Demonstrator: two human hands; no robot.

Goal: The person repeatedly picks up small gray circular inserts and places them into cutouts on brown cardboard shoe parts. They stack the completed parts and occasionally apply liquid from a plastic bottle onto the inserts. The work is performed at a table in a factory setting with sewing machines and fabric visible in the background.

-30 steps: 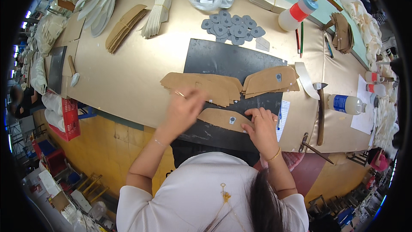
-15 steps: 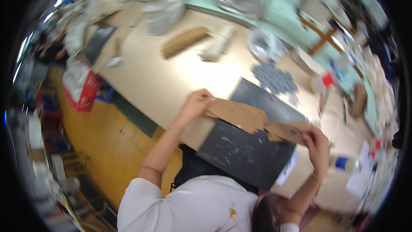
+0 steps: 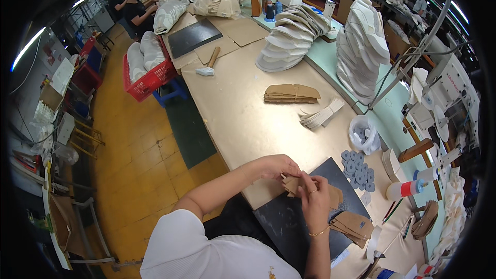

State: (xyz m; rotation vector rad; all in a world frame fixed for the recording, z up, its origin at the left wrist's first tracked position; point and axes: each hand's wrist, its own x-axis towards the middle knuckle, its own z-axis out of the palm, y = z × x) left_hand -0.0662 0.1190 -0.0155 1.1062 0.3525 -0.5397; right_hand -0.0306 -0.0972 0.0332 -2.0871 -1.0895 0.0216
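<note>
- I see my left forearm reaching in from the lower left, bent, its left hand [image 3: 279,167] curled, fingers pinching the edge of a tan cardboard piece [image 3: 295,185].
- My right hand [image 3: 315,201] stands upright just beside it, fingers pressed together on the same piece, thumb side touching it.
- The piece lies between both hands, over a dark mat [image 3: 289,222].
- More tan pieces [image 3: 354,225] are stacked just right of my right hand.
</note>
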